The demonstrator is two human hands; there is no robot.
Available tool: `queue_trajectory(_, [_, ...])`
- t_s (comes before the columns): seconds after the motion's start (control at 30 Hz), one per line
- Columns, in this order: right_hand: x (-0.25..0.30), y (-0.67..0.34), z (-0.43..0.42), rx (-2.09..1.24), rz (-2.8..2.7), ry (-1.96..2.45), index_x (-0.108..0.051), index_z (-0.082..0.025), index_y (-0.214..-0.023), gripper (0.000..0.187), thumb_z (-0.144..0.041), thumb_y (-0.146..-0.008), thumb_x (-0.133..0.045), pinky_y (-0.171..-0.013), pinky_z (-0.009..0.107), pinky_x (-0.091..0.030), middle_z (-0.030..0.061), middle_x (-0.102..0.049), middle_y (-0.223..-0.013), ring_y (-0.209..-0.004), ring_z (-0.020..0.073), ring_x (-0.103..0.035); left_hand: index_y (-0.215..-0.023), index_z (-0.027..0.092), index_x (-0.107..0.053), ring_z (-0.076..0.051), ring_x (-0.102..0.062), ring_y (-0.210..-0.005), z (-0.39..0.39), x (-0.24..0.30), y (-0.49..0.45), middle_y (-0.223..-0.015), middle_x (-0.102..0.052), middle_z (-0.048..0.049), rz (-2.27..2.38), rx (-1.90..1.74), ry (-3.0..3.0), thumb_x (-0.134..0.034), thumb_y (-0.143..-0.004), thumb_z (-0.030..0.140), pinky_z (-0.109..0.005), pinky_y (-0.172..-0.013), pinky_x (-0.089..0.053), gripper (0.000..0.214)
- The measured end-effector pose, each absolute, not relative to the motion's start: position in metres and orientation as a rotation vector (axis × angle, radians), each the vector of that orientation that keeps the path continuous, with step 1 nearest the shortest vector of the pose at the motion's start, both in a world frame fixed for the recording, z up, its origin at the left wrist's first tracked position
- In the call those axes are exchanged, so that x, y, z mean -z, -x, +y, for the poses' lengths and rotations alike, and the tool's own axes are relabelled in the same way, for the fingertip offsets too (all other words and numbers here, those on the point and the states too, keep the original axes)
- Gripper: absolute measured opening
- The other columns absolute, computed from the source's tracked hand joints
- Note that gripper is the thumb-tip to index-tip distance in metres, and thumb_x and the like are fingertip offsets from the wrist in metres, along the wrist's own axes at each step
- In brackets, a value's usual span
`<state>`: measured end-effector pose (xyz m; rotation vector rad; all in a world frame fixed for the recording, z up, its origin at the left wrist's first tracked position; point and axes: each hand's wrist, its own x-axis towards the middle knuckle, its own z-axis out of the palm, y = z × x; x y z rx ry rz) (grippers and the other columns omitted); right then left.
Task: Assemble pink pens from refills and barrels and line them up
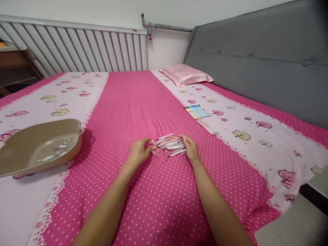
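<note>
A loose bundle of slim white and pinkish pens [172, 146], some with dark tips and clear parts, lies on the pink dotted bedsheet [153, 198] in front of me. At its left end my left hand [139, 150] is closed, thumb and fingers gripping the ends of several pens. My right hand [191, 149] curls its fingers round the bundle's right end. Part of what each hand grips is hidden behind the fingers. Farther back on the right, a row of pens [198, 111] in blue and tan lies side by side, with a few white and reddish pens [207, 126] just in front.
A beige plastic basin [74, 150] stands to the left, with small white and grey pieces [57, 150] inside. A pink pillow [186, 74] lies near the grey headboard [261, 61]. Beyond the bed are a white radiator [84, 48] and a pipe [169, 26].
</note>
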<state>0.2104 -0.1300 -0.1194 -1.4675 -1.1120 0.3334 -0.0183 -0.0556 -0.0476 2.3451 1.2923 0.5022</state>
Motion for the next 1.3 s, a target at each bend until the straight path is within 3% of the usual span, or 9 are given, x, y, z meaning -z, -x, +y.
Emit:
queue_trajectory(0.17, [0.123, -0.211, -0.132, -0.421, -0.956, 1.465, -0.068, -0.015, -0.105, 0.052, -0.054, -0.088, -0.038, -0.059, 0.034, -0.054, 0.0106, -0.068, -0.103, -0.080, 0.0229, -0.065, -0.103, 0.012, -0.068, -0.023, -0.064, -0.081, -0.047, 0.038, 0.031, -0.092, -0.072, -0.0115, 1.429, -0.409, -2.296, -0.039, -0.086, 0.022, -0.031, -0.070, -0.045, 0.035])
queue_trajectory(0.37, [0.121, -0.208, -0.134, -0.529, -0.849, 1.444, -0.067, -0.015, -0.104, 0.054, -0.058, -0.084, -0.042, -0.036, 0.025, -0.047, 0.0109, -0.067, -0.103, -0.064, 0.0193, -0.064, -0.097, 0.014, -0.070, -0.020, -0.063, -0.071, -0.048, 0.037, 0.031, -0.082, -0.072, -0.0078, 1.386, -0.322, -2.296, -0.041, -0.084, 0.023, -0.027, -0.062, -0.042, 0.033])
queue_trajectory(0.47, [0.119, -0.208, -0.133, -0.560, -0.811, 1.433, -0.068, -0.015, -0.101, 0.053, -0.058, -0.082, -0.045, -0.034, 0.023, -0.046, 0.0109, -0.067, -0.102, -0.063, 0.0188, -0.064, -0.099, 0.015, -0.070, -0.019, -0.060, -0.064, -0.052, 0.038, 0.026, -0.073, -0.070, -0.0059, 1.351, -0.311, -2.320, -0.046, -0.084, 0.028, -0.026, -0.057, -0.039, 0.031])
queue_trajectory(0.63, [0.118, -0.207, -0.133, -0.607, -0.773, 1.419, -0.067, -0.014, -0.102, 0.055, -0.060, -0.080, -0.046, -0.032, 0.024, -0.045, 0.0111, -0.068, -0.098, -0.062, 0.0201, -0.064, -0.097, 0.016, -0.070, -0.019, -0.060, -0.067, -0.055, 0.043, 0.020, -0.078, -0.069, -0.0059, 1.232, -0.293, -2.404, -0.050, -0.084, 0.030, -0.025, -0.060, -0.039, 0.027])
queue_trajectory(0.8, [0.117, -0.207, -0.134, -0.620, -0.756, 1.415, -0.067, -0.014, -0.099, 0.054, -0.061, -0.079, -0.048, -0.032, 0.024, -0.046, 0.0111, -0.068, -0.097, -0.063, 0.0206, -0.065, -0.087, 0.017, -0.070, -0.019, -0.060, -0.068, -0.054, 0.046, 0.020, -0.076, -0.068, -0.0047, 1.193, -0.236, -2.460, -0.057, -0.077, 0.022, -0.024, -0.058, -0.037, 0.018])
queue_trajectory(0.93, [0.117, -0.207, -0.133, -0.627, -0.745, 1.406, -0.067, -0.014, -0.099, 0.055, -0.061, -0.079, -0.047, -0.031, 0.025, -0.046, 0.0120, -0.068, -0.099, -0.062, 0.0206, -0.065, -0.081, 0.015, -0.071, -0.019, -0.058, -0.064, -0.053, 0.047, 0.023, -0.071, -0.067, -0.0051, 1.196, -0.193, -2.479, -0.054, -0.076, 0.016, -0.024, -0.056, -0.036, 0.018])
queue_trajectory(1.3, [0.120, -0.209, -0.133, -0.623, -0.736, 1.405, -0.067, -0.013, -0.099, 0.057, -0.062, -0.077, -0.048, -0.031, 0.026, -0.046, 0.0131, -0.068, -0.100, -0.063, 0.0219, -0.066, -0.086, 0.016, -0.070, -0.019, -0.062, -0.073, -0.051, 0.049, 0.026, -0.083, -0.071, -0.0082, 1.196, -0.201, -2.479, -0.046, -0.085, 0.019, -0.025, -0.061, -0.041, 0.024])
